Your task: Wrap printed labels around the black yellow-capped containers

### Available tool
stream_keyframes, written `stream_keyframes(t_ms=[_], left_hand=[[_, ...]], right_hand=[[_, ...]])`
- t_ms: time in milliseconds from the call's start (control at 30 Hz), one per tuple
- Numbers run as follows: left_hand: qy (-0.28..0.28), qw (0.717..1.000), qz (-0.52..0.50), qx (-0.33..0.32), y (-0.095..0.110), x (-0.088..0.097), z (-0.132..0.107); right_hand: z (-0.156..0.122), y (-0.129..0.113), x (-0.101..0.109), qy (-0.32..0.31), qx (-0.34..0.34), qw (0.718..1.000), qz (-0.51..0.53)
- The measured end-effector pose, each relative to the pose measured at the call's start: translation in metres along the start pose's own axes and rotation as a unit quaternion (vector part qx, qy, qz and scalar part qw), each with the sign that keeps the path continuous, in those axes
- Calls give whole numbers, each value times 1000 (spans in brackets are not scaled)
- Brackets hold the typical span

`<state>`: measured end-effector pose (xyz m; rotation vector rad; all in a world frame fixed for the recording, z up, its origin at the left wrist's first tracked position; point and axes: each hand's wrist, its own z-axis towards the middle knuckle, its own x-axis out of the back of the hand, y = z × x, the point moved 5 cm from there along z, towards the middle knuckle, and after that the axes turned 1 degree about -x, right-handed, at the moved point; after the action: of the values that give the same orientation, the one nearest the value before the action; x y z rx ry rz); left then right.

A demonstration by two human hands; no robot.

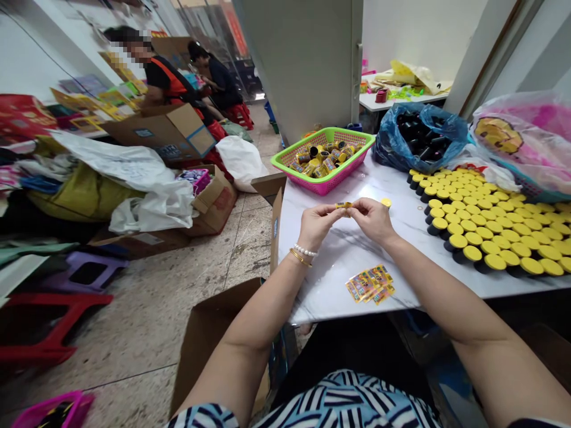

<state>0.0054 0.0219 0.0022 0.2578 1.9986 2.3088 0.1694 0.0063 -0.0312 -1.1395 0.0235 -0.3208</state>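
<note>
A: How are the hands posed?
B: Near the middle of the frame, wrists apart, fingertips almost meeting. The left hand [316, 224] comes in from the lower left, the right hand [373, 221] from the lower right, both forearms stretched forward over the worktop [321, 288].

A: Are they gripping anything?
B: Yes, both pinch one small yellow piece [343, 205] between thumb and fingers, the left at its left end, the right at its right. It is raised above the marbled surface, below the basket [322, 187] in the frame.

A: Anything on the wrists?
B: The left wears a white bead bracelet [305, 251] and a gold-coloured bangle [300, 257].

A: Can you read any labels?
B: Not a word. The yellow piece carries dark print, too small to make out. Below the hands, overlapping printed labels [370, 284] show yellow, pink and blue blocks. The containers [332, 158] in the basket have coloured wraps, equally unreadable.

A: And elsewhere?
B: The cardboard box [156, 142] at upper left has blue lettering that I can't make out. At upper right, a clear bag [535, 128] shows an orange-yellow cartoon figure. The yellow lids [495, 226] at right look plain.
</note>
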Motion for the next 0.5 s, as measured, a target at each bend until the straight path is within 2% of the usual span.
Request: stream_keyframes(t_ms=[100, 167, 233, 300, 400, 467, 500], left_hand=[[-35, 997, -33, 59, -6, -2, 1], [-42, 988, -92, 119, -12, 0, 4], [-50, 967, -166, 186, -19, 2, 8], [-62, 940, -232, 241, -22, 3, 11], [-76, 910, -293, 284, -24, 3, 12], [-81, 899, -314, 293, -24, 2, 11], [-81, 896, -322, 296, -24, 1, 11]], right_hand=[[2, -4, 6, -19, 19, 999, -34], [6, -9, 24, 4, 59, 992, -116], [11, -11, 50, 54, 87, 966, -237], [17, -1, 71, 63, 51, 934, -349], [25, 25, 85, -6, -60, 903, -425], [27, 31, 85, -21, -95, 908, -407], [28, 30, 84, -11, -97, 923, -373]])
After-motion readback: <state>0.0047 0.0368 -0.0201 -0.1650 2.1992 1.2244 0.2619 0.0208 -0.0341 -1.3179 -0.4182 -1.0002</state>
